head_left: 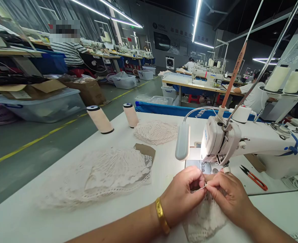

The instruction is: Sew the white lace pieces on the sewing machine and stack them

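Observation:
A piece of cream lace fabric [207,219] hangs toward me from my two hands, just in front of the needle area of a white sewing machine [214,135]. My left hand [183,194], with a gold bangle at its wrist, pinches the top edge of the lace. Close against it, my right hand [231,194] pinches the same edge between thumb and forefinger. The fingertips nearly meet, and part of the edge is hidden behind them. The machine's lamp [183,140] lights the spot from the left.
Stacked lace pieces [113,172] lie on the left of the white table, and another lace pile [156,131] sits farther back. Two thread cones [100,119] stand near the far left edge. Orange-handled thread snips [255,178] lie right of the needle. Co-workers sit at other machines.

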{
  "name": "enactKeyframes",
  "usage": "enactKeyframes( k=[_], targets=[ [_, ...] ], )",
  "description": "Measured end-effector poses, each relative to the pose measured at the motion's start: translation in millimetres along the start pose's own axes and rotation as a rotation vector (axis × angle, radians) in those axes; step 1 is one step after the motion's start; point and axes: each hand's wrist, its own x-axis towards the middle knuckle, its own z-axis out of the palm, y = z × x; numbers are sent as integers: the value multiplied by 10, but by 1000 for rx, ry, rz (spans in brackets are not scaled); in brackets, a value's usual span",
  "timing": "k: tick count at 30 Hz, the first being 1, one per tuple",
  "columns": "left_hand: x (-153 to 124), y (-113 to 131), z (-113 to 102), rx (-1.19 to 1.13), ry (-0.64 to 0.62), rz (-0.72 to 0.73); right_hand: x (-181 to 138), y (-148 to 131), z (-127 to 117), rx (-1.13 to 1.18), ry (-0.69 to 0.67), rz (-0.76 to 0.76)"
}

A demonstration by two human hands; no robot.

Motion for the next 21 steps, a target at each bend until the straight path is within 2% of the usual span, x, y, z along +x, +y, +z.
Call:
enactKeyframes(
  k=[4, 11, 17, 19, 21],
  targets=[
    [-10, -19, 9, -50, -8, 2, -1, 3, 0, 11, 12, -37],
    [4, 73, -12, -94, -29, -55, 6, -7, -4, 28, 5, 1],
    [36, 79, -78, -33, -54, -58, 40, -71, -38, 10, 29, 14],
    [-27, 178, -137, -45, -110, -73, 15, -160, -100, 35, 11, 8],
    [-131, 332, -199, -124, -225, -118, -30, -290, -196, 82, -52, 23]
  ],
)
